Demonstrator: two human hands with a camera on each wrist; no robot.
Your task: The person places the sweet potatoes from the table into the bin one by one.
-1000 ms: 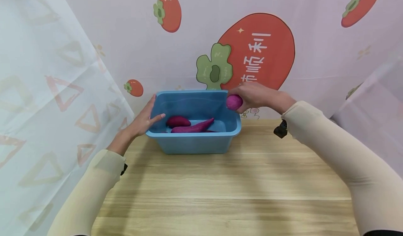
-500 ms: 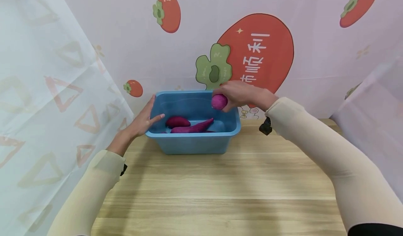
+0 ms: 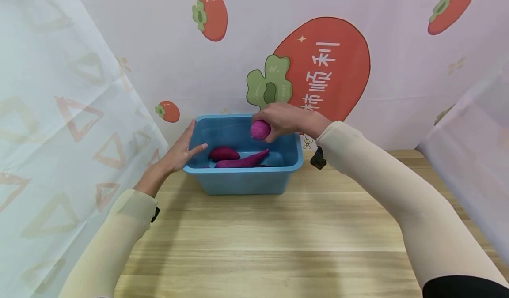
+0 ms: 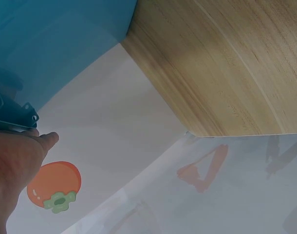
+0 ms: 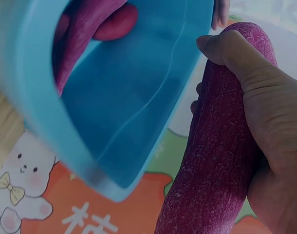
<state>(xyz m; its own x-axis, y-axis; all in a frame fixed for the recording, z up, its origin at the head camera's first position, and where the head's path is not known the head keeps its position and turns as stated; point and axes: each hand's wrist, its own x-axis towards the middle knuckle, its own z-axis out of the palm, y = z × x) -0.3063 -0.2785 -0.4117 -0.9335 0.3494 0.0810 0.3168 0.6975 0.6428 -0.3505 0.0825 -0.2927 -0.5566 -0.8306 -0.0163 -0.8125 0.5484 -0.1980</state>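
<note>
A blue plastic bin (image 3: 242,183) stands on the table against the back sheet. My left hand (image 3: 180,150) holds its left rim, thumb over the inside and fingers along the outer wall. Above the bin's right half, my right hand (image 3: 284,119) grips a thick purple sweet potato (image 5: 207,141), fingers wrapped round it; the head view shows only its rounded end. Inside the bin lie a long tapered sweet potato (image 3: 244,160) and a shorter, rounder one (image 3: 223,153). The front wall partly hides another dark piece.
A wood-grain table (image 3: 254,240) spreads out in front of the bin. Behind it hangs a pale sheet (image 3: 131,20) printed with persimmons, and white sheets (image 3: 43,126) close off the left and right sides.
My right hand has moved left with the sweet potato, from the bin's right rim to over its inside. The left hand and the bin have stayed in place.
</note>
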